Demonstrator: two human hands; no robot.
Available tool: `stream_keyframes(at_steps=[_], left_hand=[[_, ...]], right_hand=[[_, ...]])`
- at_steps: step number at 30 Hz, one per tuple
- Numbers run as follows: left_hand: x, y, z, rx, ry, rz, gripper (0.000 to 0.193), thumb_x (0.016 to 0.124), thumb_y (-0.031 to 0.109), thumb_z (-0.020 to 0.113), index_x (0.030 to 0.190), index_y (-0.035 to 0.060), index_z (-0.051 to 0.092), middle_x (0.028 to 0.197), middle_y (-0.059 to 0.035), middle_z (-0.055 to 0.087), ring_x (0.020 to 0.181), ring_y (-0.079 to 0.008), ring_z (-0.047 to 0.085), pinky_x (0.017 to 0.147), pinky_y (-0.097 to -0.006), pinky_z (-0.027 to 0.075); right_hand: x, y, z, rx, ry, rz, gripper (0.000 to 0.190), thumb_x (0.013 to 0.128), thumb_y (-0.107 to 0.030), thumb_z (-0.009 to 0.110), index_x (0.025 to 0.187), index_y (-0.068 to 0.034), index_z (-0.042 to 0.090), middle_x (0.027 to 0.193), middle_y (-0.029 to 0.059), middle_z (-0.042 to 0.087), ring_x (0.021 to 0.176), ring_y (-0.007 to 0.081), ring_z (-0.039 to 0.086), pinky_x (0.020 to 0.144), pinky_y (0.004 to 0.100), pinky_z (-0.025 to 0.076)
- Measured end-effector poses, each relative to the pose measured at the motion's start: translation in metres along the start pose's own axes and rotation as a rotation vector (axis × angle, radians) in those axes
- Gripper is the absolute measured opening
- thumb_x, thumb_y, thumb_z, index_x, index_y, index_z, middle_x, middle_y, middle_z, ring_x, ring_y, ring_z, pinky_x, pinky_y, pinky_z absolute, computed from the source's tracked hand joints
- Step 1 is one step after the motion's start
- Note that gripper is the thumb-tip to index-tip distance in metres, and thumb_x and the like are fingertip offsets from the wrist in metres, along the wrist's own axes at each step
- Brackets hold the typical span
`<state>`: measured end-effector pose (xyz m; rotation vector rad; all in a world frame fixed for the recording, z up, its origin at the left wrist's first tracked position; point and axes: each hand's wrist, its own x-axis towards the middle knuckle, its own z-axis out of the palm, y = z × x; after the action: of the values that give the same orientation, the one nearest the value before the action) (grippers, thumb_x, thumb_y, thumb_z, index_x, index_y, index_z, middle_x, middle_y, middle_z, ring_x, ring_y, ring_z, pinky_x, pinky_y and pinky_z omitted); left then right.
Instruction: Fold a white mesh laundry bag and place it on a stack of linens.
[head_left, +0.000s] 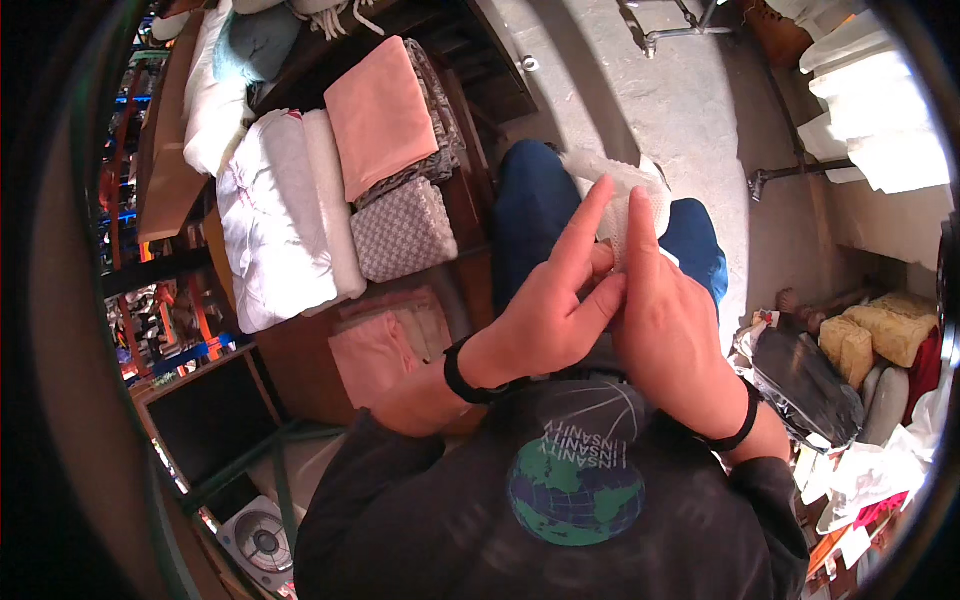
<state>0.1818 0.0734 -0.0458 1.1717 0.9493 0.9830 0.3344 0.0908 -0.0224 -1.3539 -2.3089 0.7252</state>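
Note:
A white textured cloth (646, 210) is bunched in front of me, above my knees in blue trousers (529, 202). My left hand (551, 307) grips its near edge with the thumb and curled fingers, while the index finger points forward along it. Close beside it, my right hand (667, 322) pinches the same edge, its index finger also stretched out over the cloth. The two thumbs are near each other. The fingers hide part of the gripped edge.
To the left lie a white comforter (274, 232), a folded salmon sheet (381, 112), a grey patterned folded textile (405, 229) and pink folded cloths (379, 352). Metal pipe racks (802, 171) stand right of the concrete floor (690, 105). A black plastic bag (806, 382) lies at the right.

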Motion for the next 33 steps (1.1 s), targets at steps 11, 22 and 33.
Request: stream_keyframes(at_steps=[11, 22, 33], left_hand=[[0.006, -0.015, -0.007, 0.048, -0.003, 0.106, 0.08, 0.093, -0.002, 0.055, 0.154, 0.0041, 0.004, 0.087, -0.0086, 0.064, 0.076, -0.0111, 0.06, 0.069, -0.0252, 0.048], [0.014, 0.008, -0.012, 0.157, -0.09, 0.054, 0.074, 0.095, -0.006, 0.04, 0.152, 0.0021, -0.005, 0.119, -0.0148, 0.065, 0.071, -0.0078, 0.06, 0.06, -0.02, 0.049], [0.017, 0.007, -0.006, 0.224, -0.102, 0.115, 0.07, 0.093, -0.006, 0.045, 0.152, -0.0009, 0.007, 0.116, -0.0126, 0.067, 0.066, -0.0042, 0.056, 0.058, -0.0195, 0.047]], right_hand=[[-0.006, 0.003, -0.011, 0.48, -0.204, 0.163, 0.082, 0.08, 0.007, 0.051, 0.152, -0.001, 0.013, 0.101, 0.0256, 0.065, 0.092, 0.0421, 0.065, 0.077, 0.0446, 0.052], [-0.001, 0.024, -0.049, 0.156, 0.168, 0.039, 0.072, 0.069, -0.004, 0.078, 0.135, -0.008, 0.049, 0.113, 0.0138, 0.06, 0.101, 0.0314, 0.058, 0.087, 0.0397, 0.048], [0.011, 0.042, -0.032, 0.262, 0.106, -0.107, 0.039, 0.065, 0.001, 0.071, 0.103, -0.004, 0.063, 0.09, 0.0108, 0.067, 0.084, 0.0323, 0.064, 0.075, 0.0377, 0.05]])
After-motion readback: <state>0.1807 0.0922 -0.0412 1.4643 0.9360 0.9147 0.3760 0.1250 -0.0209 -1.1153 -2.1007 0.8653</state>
